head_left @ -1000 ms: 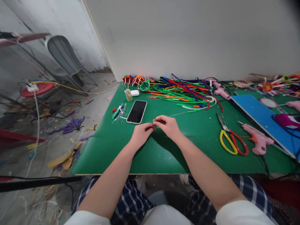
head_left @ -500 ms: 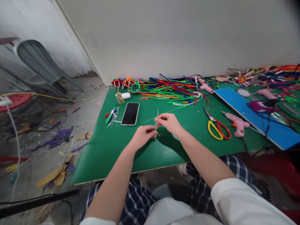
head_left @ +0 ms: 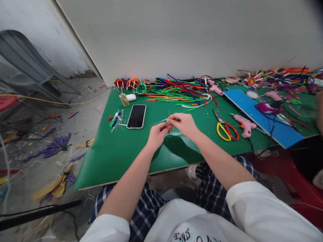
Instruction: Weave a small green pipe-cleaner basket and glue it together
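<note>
A slender, straight grey rod (head_left: 169,113) is held above the green worktop (head_left: 121,159), between its front edge and the multicoloured heap of flexible strips (head_left: 181,90) along its rear edge. Its tilt cannot be judged. The rod is pinched narrowly by the fingertips of the left hand (head_left: 159,133) and right hand (head_left: 185,125). Fine pale wires (head_left: 159,122) are seen just beyond; whether they are gripped cannot be told. The rod could be dropped if the pinch were loosened, or the wires bent if they were snagged by a finger.
</note>
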A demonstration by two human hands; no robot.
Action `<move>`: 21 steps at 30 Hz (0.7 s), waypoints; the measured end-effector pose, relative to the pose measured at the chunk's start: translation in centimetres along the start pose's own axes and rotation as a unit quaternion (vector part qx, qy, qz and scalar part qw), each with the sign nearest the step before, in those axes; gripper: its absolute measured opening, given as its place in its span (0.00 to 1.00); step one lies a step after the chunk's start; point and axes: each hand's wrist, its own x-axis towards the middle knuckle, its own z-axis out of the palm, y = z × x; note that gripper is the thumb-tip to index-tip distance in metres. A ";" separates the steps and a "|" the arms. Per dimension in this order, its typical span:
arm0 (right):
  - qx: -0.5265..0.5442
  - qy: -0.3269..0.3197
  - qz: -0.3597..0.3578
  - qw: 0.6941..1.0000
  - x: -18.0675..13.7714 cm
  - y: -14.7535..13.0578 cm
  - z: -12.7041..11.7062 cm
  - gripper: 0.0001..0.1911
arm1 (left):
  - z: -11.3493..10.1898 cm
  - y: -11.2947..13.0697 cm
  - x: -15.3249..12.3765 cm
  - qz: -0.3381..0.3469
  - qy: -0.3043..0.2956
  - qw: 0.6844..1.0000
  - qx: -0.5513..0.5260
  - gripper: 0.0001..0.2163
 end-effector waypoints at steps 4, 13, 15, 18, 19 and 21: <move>-0.072 0.028 -0.050 0.996 -0.3 1.2 -1.1 0.08 | 1.2 -0.9 1.6 0.061 0.003 0.994 0.091 0.12; -0.046 0.021 -0.029 0.998 -1.4 4.8 -0.9 0.09 | 2.1 -2.1 2.2 0.035 -0.012 0.986 0.164 0.10; -0.043 0.028 -0.022 0.998 -1.4 4.7 -0.9 0.08 | 2.3 -1.9 2.3 0.029 -0.012 0.989 0.144 0.10; -0.009 0.033 0.014 0.999 -1.2 4.2 -1.2 0.08 | 2.6 -1.6 2.3 0.018 -0.017 0.995 0.100 0.10; 0.009 0.036 0.026 0.999 -1.2 3.9 -1.2 0.08 | 2.7 -1.6 2.2 0.013 -0.019 0.996 0.083 0.11; 0.045 0.041 0.042 0.997 -1.1 3.4 -1.4 0.08 | 2.8 -1.4 2.0 0.003 -0.021 0.999 0.050 0.13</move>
